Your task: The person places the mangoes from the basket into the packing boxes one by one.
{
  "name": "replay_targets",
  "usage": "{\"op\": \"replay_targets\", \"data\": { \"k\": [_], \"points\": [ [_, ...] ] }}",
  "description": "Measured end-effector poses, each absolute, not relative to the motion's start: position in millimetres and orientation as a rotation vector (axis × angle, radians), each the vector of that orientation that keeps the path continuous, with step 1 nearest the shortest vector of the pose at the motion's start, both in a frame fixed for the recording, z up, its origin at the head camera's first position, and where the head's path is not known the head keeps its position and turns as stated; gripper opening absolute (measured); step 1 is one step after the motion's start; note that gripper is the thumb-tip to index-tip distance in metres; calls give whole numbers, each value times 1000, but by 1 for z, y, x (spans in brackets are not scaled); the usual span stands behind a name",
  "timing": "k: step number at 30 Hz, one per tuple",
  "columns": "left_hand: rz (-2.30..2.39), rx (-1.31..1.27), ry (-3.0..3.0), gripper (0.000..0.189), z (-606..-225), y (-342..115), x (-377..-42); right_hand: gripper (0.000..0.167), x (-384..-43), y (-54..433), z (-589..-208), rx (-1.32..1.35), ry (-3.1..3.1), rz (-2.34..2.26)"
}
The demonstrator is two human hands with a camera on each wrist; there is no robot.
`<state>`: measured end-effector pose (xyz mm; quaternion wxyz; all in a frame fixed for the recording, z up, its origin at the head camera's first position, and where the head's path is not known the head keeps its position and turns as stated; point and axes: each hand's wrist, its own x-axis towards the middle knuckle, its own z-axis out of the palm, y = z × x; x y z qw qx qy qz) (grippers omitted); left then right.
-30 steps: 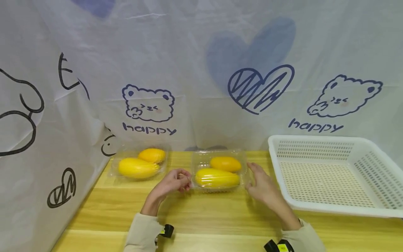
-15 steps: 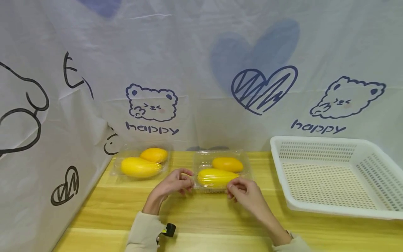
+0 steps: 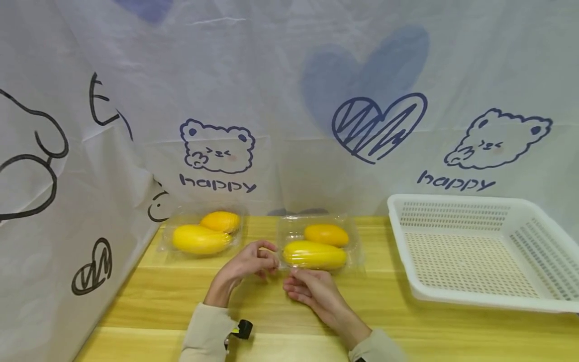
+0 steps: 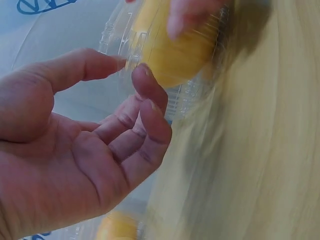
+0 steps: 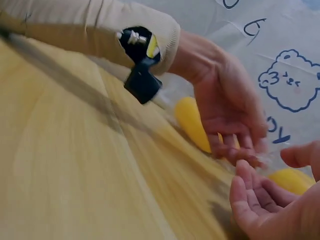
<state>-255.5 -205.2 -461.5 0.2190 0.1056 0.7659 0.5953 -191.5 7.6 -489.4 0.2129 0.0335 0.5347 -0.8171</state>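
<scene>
A clear plastic clamshell box [image 3: 289, 229] stands mid-table. Inside lie a long yellow fruit [image 3: 314, 255] and a smaller orange-yellow oval fruit [image 3: 326, 235], their kinds unclear. At the box's front left corner my left hand [image 3: 249, 261] pinches the rim between thumb and fingertip; its other fingers curl below, as the left wrist view shows. My right hand [image 3: 316, 294] is at the front rim, close to the left hand. In the right wrist view its thumb and fingers [image 5: 243, 172] are loosely bent and apart.
A second clear box [image 3: 165, 241] with two similar yellow fruits [image 3: 199, 239] stands at the left. At the right is a white perforated plastic basket [image 3: 409, 281]. A printed cloth [image 3: 289, 166] hangs behind the wooden table [image 3: 271, 322].
My right hand has moved from the box's right side along its front edge to the left, towards the other hand. My left hand and the box have stayed in place.
</scene>
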Motion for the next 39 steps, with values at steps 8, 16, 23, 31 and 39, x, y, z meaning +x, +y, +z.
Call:
{"op": "replay_targets", "data": {
  "k": [8, 16, 23, 31, 39],
  "points": [
    [1693, 284, 2079, 50, -464, -206, -255, 49, -193, -10, -494, 201, 1395, -2362],
    [1721, 249, 2045, 51, -464, -206, -255, 37, -196, -21, -494, 256, 1348, -2410],
    [1783, 212, 2036, 42, -467, -204, -257, 34, -198, -29, -495, 295, 1402, -2444],
    [1814, 205, 2021, 42, -470, -205, -258, 30, -197, -34, -495, 317, 1437, -2463],
    [1843, 208, 2005, 39, -471, -204, -260, 27, -201, -35, -496, 335, 1442, -2466]
  ]
}}
